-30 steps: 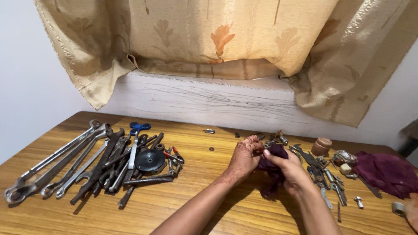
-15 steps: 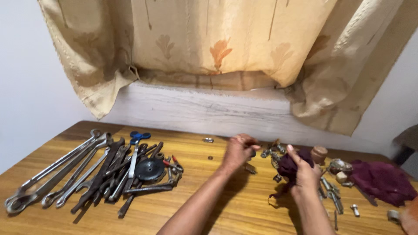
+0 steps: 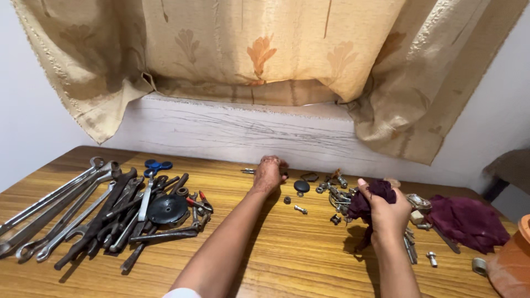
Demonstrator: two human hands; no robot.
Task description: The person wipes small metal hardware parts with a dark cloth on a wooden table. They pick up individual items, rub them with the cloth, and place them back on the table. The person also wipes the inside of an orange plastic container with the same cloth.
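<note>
On the far side hangs a beige curtain (image 3: 265, 49) with an orange flower pattern. The table (image 3: 298, 259) is yellow-brown with wood grain. Near right lies a maroon cloth (image 3: 469, 221); on the left, grey wrenches (image 3: 66, 209) and a black disc (image 3: 167, 209).

1. A wooden table (image 3: 287, 259) with a striped yellow-brown grain carries everything.
2. A heap of long spanners (image 3: 72, 212) and other dark steel tools lies at its left end.
3. A black disc (image 3: 164, 209) rests on that heap, a blue spinner (image 3: 158, 164) at its far edge.
4. A second maroon cloth (image 3: 466, 221) lies crumpled at the right.
5. An orange clay pot (image 3: 510, 259) stands at the right edge.
6. A beige flowered curtain (image 3: 265, 49) hangs above the pale sill (image 3: 232, 129).
</note>
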